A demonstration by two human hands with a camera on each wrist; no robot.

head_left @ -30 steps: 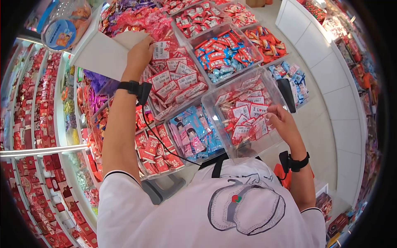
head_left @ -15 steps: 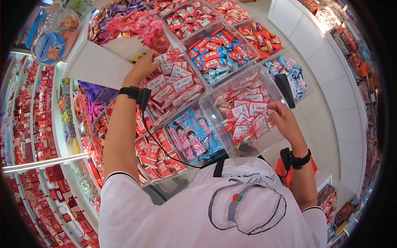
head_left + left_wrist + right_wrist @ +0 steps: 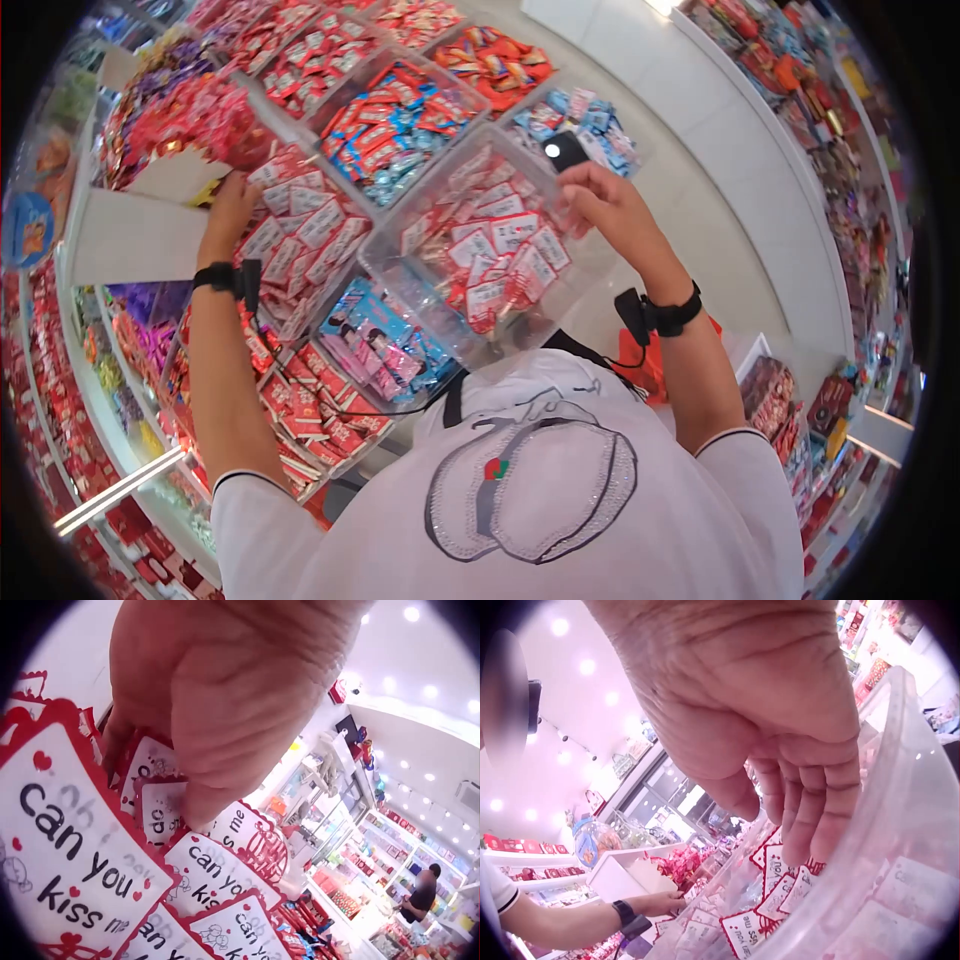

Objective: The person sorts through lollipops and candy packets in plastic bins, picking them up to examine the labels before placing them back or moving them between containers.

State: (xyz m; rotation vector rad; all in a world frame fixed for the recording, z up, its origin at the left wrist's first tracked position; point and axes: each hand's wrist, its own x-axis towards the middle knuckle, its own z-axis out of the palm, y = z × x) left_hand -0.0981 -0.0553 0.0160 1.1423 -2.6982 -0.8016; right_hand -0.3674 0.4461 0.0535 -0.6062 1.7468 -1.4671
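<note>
My left hand reaches down among white, red-edged candy packets in a bin, beside a white panel. In the left wrist view its thumb tip lies against a packet, with the fingers partly hidden behind others; whether it grips one I cannot tell. My right hand hangs at the far right side of a clear plastic box, its fingers loosely bent and holding nothing. Inside that box lie more packets, one printed "I Love you". The right wrist view shows the fingers just above them.
Bins of red and blue sweets, orange wrappers and blue-pink packets adjoin the box. A flat black object stands near its far corner. A white counter curves along the right. Another person stands farther off.
The head view has turned, so the bins sit farther left. My left hand stays at its bin among the packets. The right hand has shifted toward the box's far right corner.
</note>
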